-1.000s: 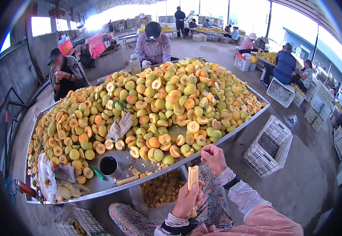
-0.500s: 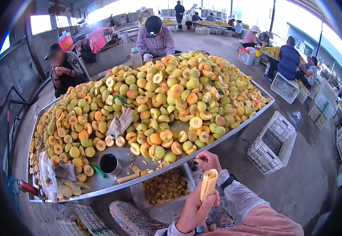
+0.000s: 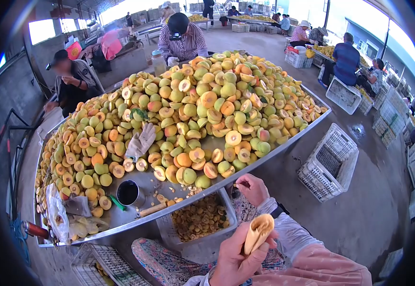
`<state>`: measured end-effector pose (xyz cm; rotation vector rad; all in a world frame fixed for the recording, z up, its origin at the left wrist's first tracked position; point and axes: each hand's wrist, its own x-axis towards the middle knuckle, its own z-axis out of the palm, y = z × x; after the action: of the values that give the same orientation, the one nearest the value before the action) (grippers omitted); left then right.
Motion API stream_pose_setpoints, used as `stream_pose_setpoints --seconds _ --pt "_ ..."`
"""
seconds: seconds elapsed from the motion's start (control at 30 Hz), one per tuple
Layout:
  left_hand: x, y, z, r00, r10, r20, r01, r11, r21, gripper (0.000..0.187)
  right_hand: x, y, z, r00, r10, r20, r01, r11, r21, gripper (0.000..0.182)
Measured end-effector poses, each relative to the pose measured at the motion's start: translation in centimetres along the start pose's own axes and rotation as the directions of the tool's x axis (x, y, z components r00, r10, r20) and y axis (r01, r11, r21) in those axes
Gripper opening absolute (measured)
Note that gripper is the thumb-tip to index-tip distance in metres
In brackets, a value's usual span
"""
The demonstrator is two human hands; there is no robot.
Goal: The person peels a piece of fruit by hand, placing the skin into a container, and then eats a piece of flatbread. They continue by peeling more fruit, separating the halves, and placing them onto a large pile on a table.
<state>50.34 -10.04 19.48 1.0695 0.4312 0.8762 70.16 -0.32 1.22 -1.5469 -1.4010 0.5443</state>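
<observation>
A rolled, pale brown flatbread-like piece (image 3: pixel 259 233) stands upright at the bottom centre, its open end facing up. Two hands show near it. The lower one, my left hand (image 3: pixel 240 255), is wrapped round the roll. My right hand (image 3: pixel 253 189) is above it, close to the table's front edge, with its fingertips pinched together on a tiny dark bit too small to name. A large heap of halved yellow-green fruit (image 3: pixel 207 102) covers much of the metal table (image 3: pixel 284 148). On the heap lies a pale glove (image 3: pixel 141 141).
A dark-filled cup (image 3: pixel 130 193), a green-handled tool (image 3: pixel 117 203) and a wooden handle (image 3: pixel 153 209) lie near the front edge. Below is a crate of fruit pieces (image 3: pixel 232 214). An empty white crate (image 3: pixel 329 163) stands right. Two people sit across the table; others work behind.
The roll has tilted so its open end shows more, and my left hand has moved slightly down. The view has shifted a little. The person at the far left has lowered one hand.
</observation>
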Motion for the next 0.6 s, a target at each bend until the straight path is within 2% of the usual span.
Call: stream_pose_setpoints --seconds 0.07,0.13,0.17,0.27,0.3,0.33,0.4,0.6 --pt "-0.2 0.2 -0.4 1.0 0.01 -0.005 -0.01 0.998 0.055 0.059 -0.1 0.0 -0.1 0.999 -0.035 -0.008 0.035 0.999 -0.03 0.011" --pt "0.0 0.9 -0.9 0.992 0.085 0.09 -0.098 0.983 0.152 0.026 -0.3 -0.1 -0.1 1.0 -0.004 -0.015 0.004 0.999 -0.048 0.012" --pt "-0.5 1.4 -0.4 1.0 0.003 0.026 -0.004 0.999 0.042 0.02 -0.3 -0.1 -0.2 1.0 -0.001 -0.017 0.0 0.999 -0.048 0.012" --pt "-1.0 1.5 -0.3 0.998 -0.001 0.069 -0.001 0.999 0.036 0.019 -0.3 0.1 -0.3 0.999 -0.027 -0.024 0.026 0.998 -0.059 0.012" --pt "-0.9 2.6 0.1 0.998 -0.045 0.042 0.041 0.995 0.095 0.01 -0.3 0.3 -0.3 0.999 -0.037 -0.031 0.035 0.997 -0.063 0.012" --pt "-0.9 2.7 0.1 0.998 -0.049 0.042 0.045 0.994 0.096 0.01 -0.3 0.4 -0.2 0.998 -0.046 -0.039 0.044 0.997 -0.067 0.012" --pt "-0.7 2.7 0.0 0.974 0.132 0.184 -0.111 0.986 -0.121 0.061 -0.2 0.5 -0.4 0.998 -0.045 -0.038 0.042 0.996 -0.073 0.012" --pt "-1.0 3.1 0.7 0.967 0.202 0.154 -0.172 0.967 -0.185 0.058 -0.4 0.4 -0.6 0.998 -0.034 -0.045 0.031 0.997 -0.072 0.011"
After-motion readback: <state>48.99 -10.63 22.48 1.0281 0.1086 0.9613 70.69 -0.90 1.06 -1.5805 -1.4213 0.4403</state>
